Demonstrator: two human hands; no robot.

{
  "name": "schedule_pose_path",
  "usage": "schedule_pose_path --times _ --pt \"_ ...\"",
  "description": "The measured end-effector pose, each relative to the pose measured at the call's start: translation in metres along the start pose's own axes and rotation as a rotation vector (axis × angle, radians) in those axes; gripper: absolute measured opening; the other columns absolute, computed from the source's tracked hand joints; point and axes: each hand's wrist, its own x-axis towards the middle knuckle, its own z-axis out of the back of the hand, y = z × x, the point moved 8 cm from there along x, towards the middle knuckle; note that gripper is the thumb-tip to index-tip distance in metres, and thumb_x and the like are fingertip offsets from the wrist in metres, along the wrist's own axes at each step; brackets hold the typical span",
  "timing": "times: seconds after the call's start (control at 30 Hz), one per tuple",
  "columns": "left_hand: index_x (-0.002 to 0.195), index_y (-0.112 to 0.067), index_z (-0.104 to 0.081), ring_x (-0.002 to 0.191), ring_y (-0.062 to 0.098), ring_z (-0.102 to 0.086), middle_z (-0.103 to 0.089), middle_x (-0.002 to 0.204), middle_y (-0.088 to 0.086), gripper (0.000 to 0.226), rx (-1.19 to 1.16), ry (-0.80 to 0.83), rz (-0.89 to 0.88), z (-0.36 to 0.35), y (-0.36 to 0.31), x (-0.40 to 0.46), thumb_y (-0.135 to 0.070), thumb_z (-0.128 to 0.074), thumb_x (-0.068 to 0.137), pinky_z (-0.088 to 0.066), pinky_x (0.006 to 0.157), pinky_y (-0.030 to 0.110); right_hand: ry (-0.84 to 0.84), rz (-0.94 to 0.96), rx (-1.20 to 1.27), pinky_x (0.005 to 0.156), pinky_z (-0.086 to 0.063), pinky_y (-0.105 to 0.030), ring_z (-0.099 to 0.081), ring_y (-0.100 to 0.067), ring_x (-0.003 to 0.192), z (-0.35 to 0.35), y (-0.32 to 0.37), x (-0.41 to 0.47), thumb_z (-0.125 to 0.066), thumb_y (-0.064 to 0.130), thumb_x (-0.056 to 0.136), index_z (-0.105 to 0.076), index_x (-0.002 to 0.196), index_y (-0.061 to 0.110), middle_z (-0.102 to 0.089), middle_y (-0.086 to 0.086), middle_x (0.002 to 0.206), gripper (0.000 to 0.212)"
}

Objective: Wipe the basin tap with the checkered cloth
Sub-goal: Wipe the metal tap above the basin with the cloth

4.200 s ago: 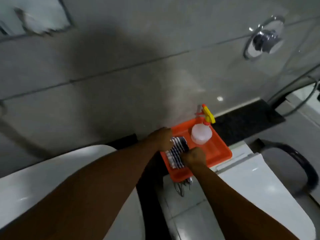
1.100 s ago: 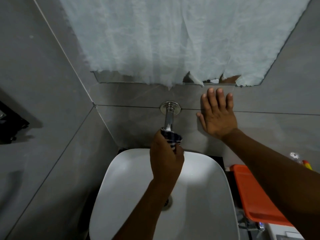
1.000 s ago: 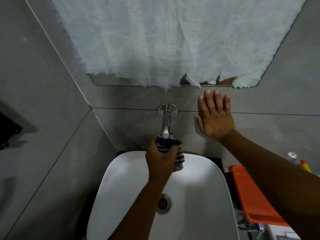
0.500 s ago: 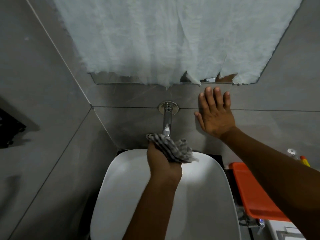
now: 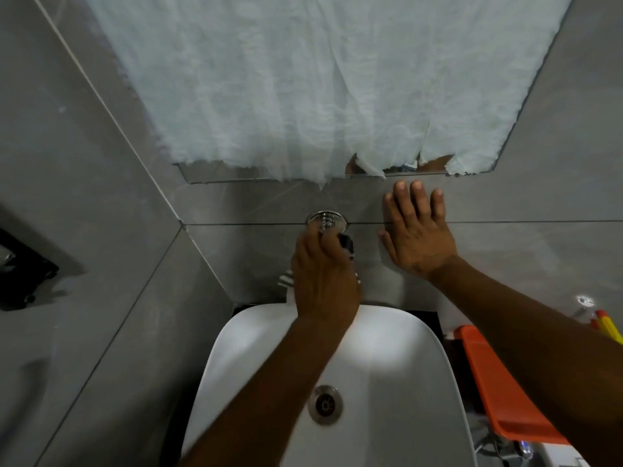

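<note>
The chrome basin tap [image 5: 326, 222] comes out of the grey tiled wall above the white basin [image 5: 404, 348]; only its round wall flange and the first bit of the spout show. My left hand [image 5: 323, 274] is closed around the spout close to the flange, with the checkered cloth [image 5: 347, 246] bunched inside the grip. Small bits of the cloth stick out at the right and at the lower left of the hand. My right hand [image 5: 416, 234] lies flat on the wall to the right of the tap, fingers spread, holding nothing.
A mirror covered with white paper [image 5: 303, 96] hangs above the tap. An orange tray [image 5: 505, 392] sits right of the basin, with a yellow-topped spray bottle [image 5: 606, 326] behind it. The basin drain [image 5: 325, 404] is below my left forearm. A dark fixture [image 5: 20, 264] hangs on the left wall.
My left hand has slid the cloth up the spout from its tip to the wall flange. My right hand has stayed flat on the wall.
</note>
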Motion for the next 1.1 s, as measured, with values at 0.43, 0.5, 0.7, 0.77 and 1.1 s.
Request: schedule_pose_path --times 0.43,0.5,0.7,0.77,1.1 --pt "0.134 -0.017 -0.057 0.129 0.035 -0.035 -0.053 0.141 0.010 0.042 1.041 0.431 -0.648 -0.072 -0.050 0.034 -0.034 -0.048 0.097 -0.028 0.110 0.049 0.000 0.002 0.007 0.118 -0.001 -0.054 0.021 -0.025 0.150 -0.002 -0.004 -0.002 -0.057 0.043 0.091 -0.020 0.152 0.010 0.010 -0.007 0.165 0.079" --pt "0.122 -0.017 -0.065 0.124 0.034 -0.042 -0.057 0.133 0.013 0.036 0.687 0.330 -0.521 -0.053 -0.046 0.047 -0.033 -0.059 0.090 -0.033 0.109 0.050 -0.011 -0.011 0.017 0.118 -0.002 -0.054 0.020 -0.024 0.150 0.000 -0.005 -0.001 -0.059 0.043 0.090 -0.025 0.151 0.010 -0.011 -0.012 0.159 0.076" --pt "0.092 -0.006 -0.069 0.088 0.030 -0.070 -0.072 0.097 0.014 0.012 -0.947 -0.030 0.451 -0.018 0.060 0.057 -0.016 -0.071 0.086 -0.057 0.078 0.027 -0.044 -0.008 -0.005 0.118 -0.003 -0.054 0.007 -0.030 0.151 0.001 -0.003 -0.002 -0.053 0.042 0.091 -0.023 0.152 0.010 -0.019 -0.013 0.156 0.075" --pt "0.096 -0.003 -0.067 0.098 0.037 -0.068 -0.071 0.098 0.018 0.016 -1.270 0.099 0.729 -0.049 0.075 0.047 -0.018 -0.063 0.092 -0.055 0.097 0.049 -0.033 -0.008 -0.011 0.119 0.000 -0.054 0.004 -0.031 0.150 -0.002 -0.003 -0.002 -0.052 0.043 0.091 -0.021 0.152 0.010 -0.018 -0.012 0.157 0.077" --pt "0.103 -0.009 -0.075 0.092 0.024 -0.072 -0.073 0.101 0.011 0.034 -1.783 0.742 0.773 -0.082 0.051 0.001 -0.037 -0.060 0.092 -0.059 0.081 0.035 0.056 -0.040 0.050 0.118 0.001 -0.055 0.024 -0.026 0.148 0.007 0.002 0.000 -0.045 0.039 0.095 -0.016 0.153 0.007 0.028 -0.003 0.161 0.072"
